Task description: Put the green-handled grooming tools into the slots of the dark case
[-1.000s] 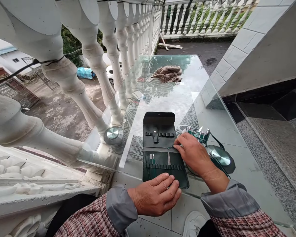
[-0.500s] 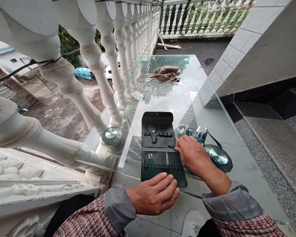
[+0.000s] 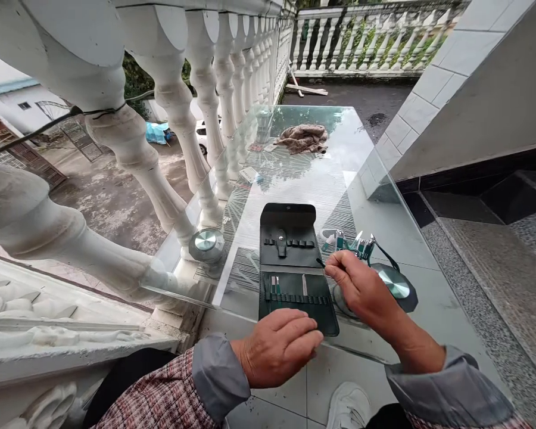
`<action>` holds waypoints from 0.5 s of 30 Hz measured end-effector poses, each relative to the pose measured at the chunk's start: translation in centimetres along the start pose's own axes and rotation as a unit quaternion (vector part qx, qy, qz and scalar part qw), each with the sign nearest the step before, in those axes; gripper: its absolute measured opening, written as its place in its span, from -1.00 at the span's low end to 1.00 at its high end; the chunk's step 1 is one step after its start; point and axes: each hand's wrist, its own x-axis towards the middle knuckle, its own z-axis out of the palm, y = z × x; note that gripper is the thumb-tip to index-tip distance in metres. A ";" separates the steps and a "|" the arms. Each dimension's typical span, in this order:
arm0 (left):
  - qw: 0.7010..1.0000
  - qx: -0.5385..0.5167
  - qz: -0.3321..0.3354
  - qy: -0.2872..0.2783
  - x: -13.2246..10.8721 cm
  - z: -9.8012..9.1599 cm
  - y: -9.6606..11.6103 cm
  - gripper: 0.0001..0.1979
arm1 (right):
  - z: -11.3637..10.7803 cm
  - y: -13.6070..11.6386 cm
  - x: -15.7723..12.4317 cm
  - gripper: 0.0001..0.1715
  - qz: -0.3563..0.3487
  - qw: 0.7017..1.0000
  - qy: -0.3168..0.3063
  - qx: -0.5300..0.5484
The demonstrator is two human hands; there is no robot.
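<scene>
A dark green manicure case (image 3: 295, 262) lies unfolded on the glass table, with elastic loops across both halves. Tweezers (image 3: 275, 286) and a nail file (image 3: 304, 286) stand in the lower loops; a snap strap (image 3: 281, 243) crosses the upper half. My left hand (image 3: 281, 345) rests over the case's near edge, fingers stretched and loosely together, holding nothing visible. Just right of the case, my right hand (image 3: 355, 283) pinches a slim dark tool (image 3: 320, 263) whose tip points left; its kind cannot be made out. Beyond that hand lie nail clippers (image 3: 339, 239) and other green-handled tools (image 3: 365, 247).
A crumpled brown cloth (image 3: 302, 138) sits at the far end of the glass table (image 3: 411, 244). Round metallic leg caps (image 3: 205, 240) show at its near corners. White balusters (image 3: 134, 155) run along the left; a tiled wall (image 3: 442, 83) and steps are on the right.
My right hand has lifted and drawn slightly right and back, with the slim tool in its pinch. My left hand stays by the case's near edge, fingers closer together. The view has shifted slightly.
</scene>
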 end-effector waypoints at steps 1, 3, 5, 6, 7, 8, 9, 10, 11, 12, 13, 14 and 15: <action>0.998 -0.038 -0.032 0.043 0.2 -0.2 0.0 -0.80 | -0.1 -0.5 -0.3 -0.82 -0.032 0.999 0.016 0.004; 0.984 -0.095 -0.106 0.105 0.5 -0.5 0.1 -0.85 | 0.1 -1.3 -1.0 -0.86 -0.108 0.994 0.025 -0.005; 0.969 -0.125 -0.173 0.124 0.7 -0.8 0.0 -0.77 | 0.5 -2.0 -1.9 -0.87 -0.172 0.985 0.005 -0.030; 0.963 -0.137 -0.195 0.124 0.8 -1.0 0.0 -0.72 | 0.7 -2.3 -2.3 -0.86 -0.194 0.980 -0.008 -0.046; 0.960 -0.146 -0.206 0.117 0.8 -1.0 -0.1 -0.68 | 0.9 -2.5 -2.6 -0.85 -0.211 0.975 -0.020 -0.063; 0.960 -0.152 -0.210 0.110 0.8 -1.1 -0.2 -0.67 | 1.1 -2.7 -2.9 -0.83 -0.224 0.971 -0.028 -0.080; 0.961 -0.153 -0.209 0.102 0.8 -1.1 -0.3 -0.68 | 1.3 -2.8 -3.1 -0.81 -0.233 0.967 -0.034 -0.096; 0.962 -0.151 -0.208 0.096 0.8 -1.1 -0.3 -0.69 | 1.4 -2.9 -3.2 -0.79 -0.240 0.964 -0.038 -0.111; 0.963 -0.145 -0.209 0.090 0.8 -1.0 -0.4 -0.69 | 1.4 -3.0 -3.3 -0.78 -0.243 0.961 -0.040 -0.124; 0.964 -0.137 -0.211 0.085 0.9 -1.0 -0.5 -0.70 | 1.5 -3.1 -3.3 -0.76 -0.246 0.959 -0.041 -0.134; 0.965 -0.129 -0.214 0.082 0.9 -1.0 -0.5 -0.71 | 1.5 -3.2 -3.3 -0.75 -0.249 0.957 -0.042 -0.142; 0.966 -0.123 -0.215 0.079 1.0 -1.0 -0.6 -0.71 | 1.5 -3.3 -3.3 -0.74 -0.252 0.956 -0.041 -0.147; 0.967 -0.120 -0.212 0.076 1.0 -1.1 -0.6 -0.71 | 1.5 -3.4 -3.3 -0.74 -0.255 0.955 -0.040 -0.149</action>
